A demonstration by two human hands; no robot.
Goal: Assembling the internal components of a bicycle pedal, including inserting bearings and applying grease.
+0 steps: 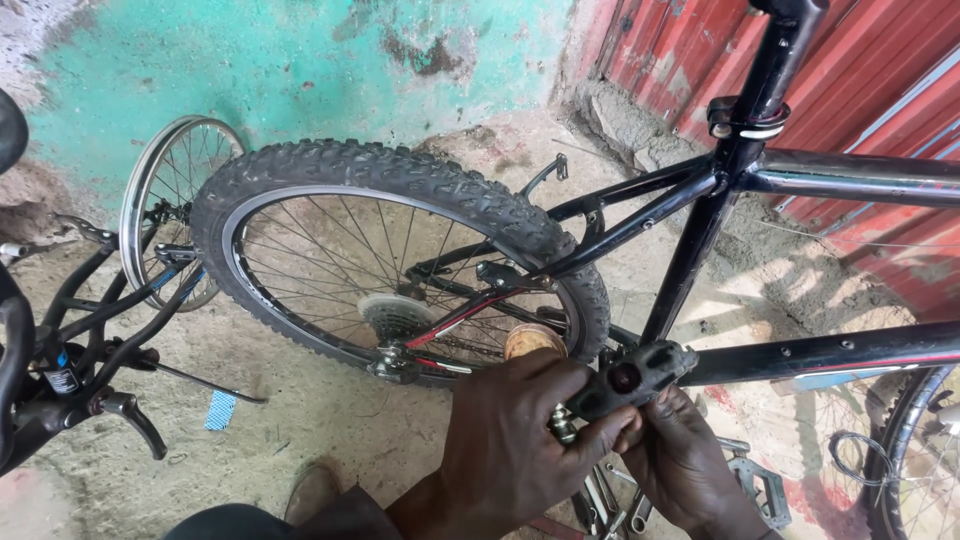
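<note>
A black bicycle frame stands in front of me with its knobby rear wheel at the centre. Both my hands grip a black pedal near the crank below the frame. My left hand wraps around the pedal's inner end, thumb along its underside. My right hand holds the pedal's outer end from below. A silver gear cluster shows at the wheel's hub, and a round tan object sits just behind my left hand.
A second bicycle with a bare silver rim lies at the left, its black pedal crank sticking out. Tools and a loose pedal lie on the dirt below my hands. Another wheel is at the right edge; a turquoise wall and red metal door stand behind.
</note>
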